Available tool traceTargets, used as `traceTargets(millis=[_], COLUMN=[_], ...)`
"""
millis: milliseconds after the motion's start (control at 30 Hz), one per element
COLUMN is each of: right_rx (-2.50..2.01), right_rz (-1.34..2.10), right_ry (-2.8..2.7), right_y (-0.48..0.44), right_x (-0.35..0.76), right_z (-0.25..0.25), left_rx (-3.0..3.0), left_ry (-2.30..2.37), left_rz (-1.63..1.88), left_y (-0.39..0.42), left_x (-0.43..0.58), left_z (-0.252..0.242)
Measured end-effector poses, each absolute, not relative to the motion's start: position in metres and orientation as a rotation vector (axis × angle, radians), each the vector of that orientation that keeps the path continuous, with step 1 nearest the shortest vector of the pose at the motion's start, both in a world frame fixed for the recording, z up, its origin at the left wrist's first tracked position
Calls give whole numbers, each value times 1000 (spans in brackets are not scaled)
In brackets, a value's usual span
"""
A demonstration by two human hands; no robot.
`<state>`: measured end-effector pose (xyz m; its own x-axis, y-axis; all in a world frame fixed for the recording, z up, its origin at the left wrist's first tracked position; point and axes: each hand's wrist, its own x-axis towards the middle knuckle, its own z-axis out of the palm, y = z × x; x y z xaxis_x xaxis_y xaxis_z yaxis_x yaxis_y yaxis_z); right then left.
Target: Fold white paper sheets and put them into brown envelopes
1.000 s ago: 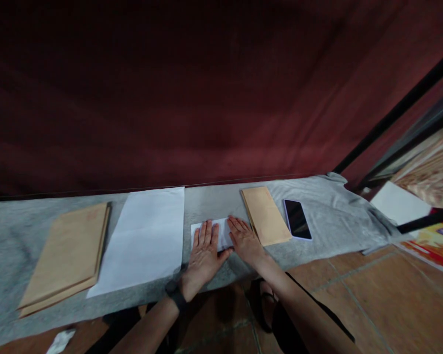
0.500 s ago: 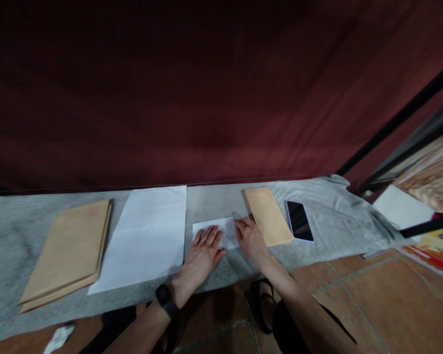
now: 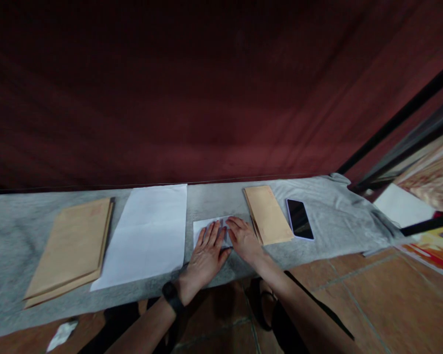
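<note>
A small folded white paper (image 3: 202,226) lies flat on the grey cloth, partly covered by both hands. My left hand (image 3: 207,253) rests on it with fingers stretched out and slightly apart; a black band is on that wrist. Flat on the paper's right part lies my right hand (image 3: 243,238), fingers extended, close beside the left fingertips. To the left is a large white sheet (image 3: 147,236) with faint creases. Just right of my right hand sits a small stack of brown envelopes (image 3: 271,216).
Larger brown envelopes (image 3: 70,246) are stacked at the far left of the grey cloth (image 3: 339,216). A phone (image 3: 300,220) lies right of the small envelopes. Behind hangs a dark red curtain (image 3: 221,98). Crumpled white tissue (image 3: 62,334) is on the tiled floor (image 3: 391,300).
My right hand has moved left from the paper's right edge onto the paper, its fingers now stretched out. My left hand stays on the paper, shifted slightly right.
</note>
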<state>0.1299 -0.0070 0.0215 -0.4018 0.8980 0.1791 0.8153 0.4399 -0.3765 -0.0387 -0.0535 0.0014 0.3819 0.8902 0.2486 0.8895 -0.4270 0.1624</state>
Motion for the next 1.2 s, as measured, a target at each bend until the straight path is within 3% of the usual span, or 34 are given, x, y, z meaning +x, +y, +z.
traceTargets(millis=[633, 1200], right_rx=[-1502, -1580], right_rz=[193, 192], right_ry=[-2411, -2500], right_y=[-20, -19], right_x=[132, 146], right_z=[3, 5], left_rx=[2402, 2517], left_ry=[2052, 2015], left_rz=[426, 318], left_y=[-44, -47], left_x=[-44, -50], left_z=[-5, 2])
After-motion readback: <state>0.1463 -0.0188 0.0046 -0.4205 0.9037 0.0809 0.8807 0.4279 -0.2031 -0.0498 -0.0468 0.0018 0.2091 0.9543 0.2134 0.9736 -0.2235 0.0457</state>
